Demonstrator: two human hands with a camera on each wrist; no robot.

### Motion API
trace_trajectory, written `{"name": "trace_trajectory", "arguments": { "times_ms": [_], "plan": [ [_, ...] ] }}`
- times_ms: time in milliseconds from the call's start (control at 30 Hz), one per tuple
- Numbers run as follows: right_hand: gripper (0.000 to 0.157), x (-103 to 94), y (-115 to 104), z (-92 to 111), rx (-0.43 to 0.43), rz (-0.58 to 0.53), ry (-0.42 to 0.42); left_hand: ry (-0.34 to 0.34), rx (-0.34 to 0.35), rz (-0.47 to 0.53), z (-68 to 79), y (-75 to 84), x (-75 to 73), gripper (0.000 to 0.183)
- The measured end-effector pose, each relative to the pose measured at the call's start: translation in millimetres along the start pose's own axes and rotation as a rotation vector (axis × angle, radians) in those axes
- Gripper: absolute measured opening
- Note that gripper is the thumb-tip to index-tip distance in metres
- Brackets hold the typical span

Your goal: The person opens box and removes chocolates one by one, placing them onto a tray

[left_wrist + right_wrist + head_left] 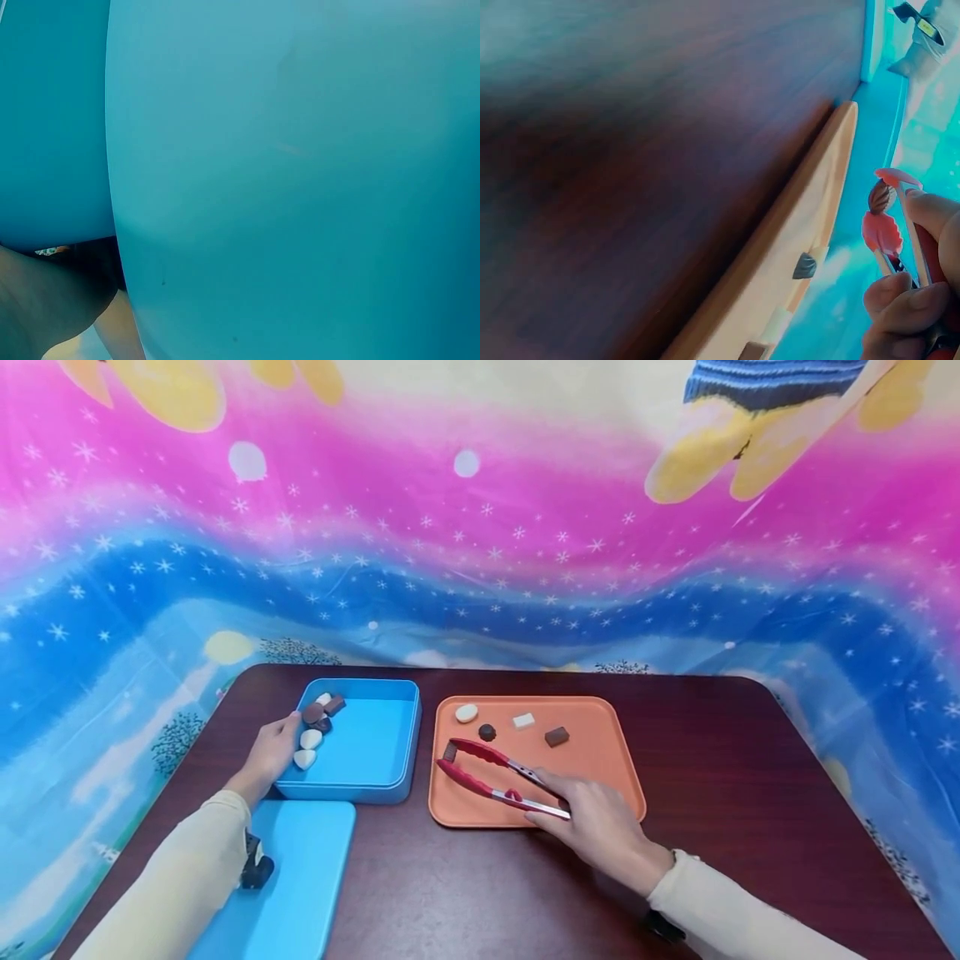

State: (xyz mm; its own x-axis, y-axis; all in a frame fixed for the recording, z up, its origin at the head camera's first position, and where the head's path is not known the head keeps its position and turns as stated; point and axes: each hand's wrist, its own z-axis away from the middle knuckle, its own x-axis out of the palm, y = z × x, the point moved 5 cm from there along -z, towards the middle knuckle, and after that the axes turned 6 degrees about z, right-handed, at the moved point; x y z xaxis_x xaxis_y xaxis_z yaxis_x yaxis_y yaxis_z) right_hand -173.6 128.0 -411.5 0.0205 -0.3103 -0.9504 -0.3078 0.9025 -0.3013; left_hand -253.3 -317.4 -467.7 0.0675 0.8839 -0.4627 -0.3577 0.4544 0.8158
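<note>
My right hand (600, 822) grips a pair of tongs (467, 782) with red tips above the orange tray (525, 814). Between the tips is a small brown ridged chocolate (881, 196), clearest in the right wrist view. On the tray lie a white oval chocolate (466, 713), a dark round one (487, 732), a white block (522, 721) and a brown block (557, 737). My left hand (272, 752) holds the left wall of the blue box (375, 743). Brown and white chocolates (310, 739) are gathered along that side inside. In the left wrist view, blue surfaces hide most of the hand.
A blue lid (307, 877) lies in front of the box, partly under the left forearm. Box and tray stand side by side on a dark brown table (720, 777), with a narrow gap between them. A printed cloth (480, 568) hangs behind the table.
</note>
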Motion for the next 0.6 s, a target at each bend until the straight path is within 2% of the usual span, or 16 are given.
{"name": "trace_trajectory", "arguments": {
  "times_ms": [233,600],
  "plan": [
    [0.057,-1.3,10,11,-0.034,0.052,0.013,0.003,0.008,0.005,-1.5,0.2,-0.1,0.076],
    [0.059,-1.0,17,18,-0.036,0.102,0.004,0.020,0.000,-0.002,-1.6,0.1,0.1,0.077]
  ]
}}
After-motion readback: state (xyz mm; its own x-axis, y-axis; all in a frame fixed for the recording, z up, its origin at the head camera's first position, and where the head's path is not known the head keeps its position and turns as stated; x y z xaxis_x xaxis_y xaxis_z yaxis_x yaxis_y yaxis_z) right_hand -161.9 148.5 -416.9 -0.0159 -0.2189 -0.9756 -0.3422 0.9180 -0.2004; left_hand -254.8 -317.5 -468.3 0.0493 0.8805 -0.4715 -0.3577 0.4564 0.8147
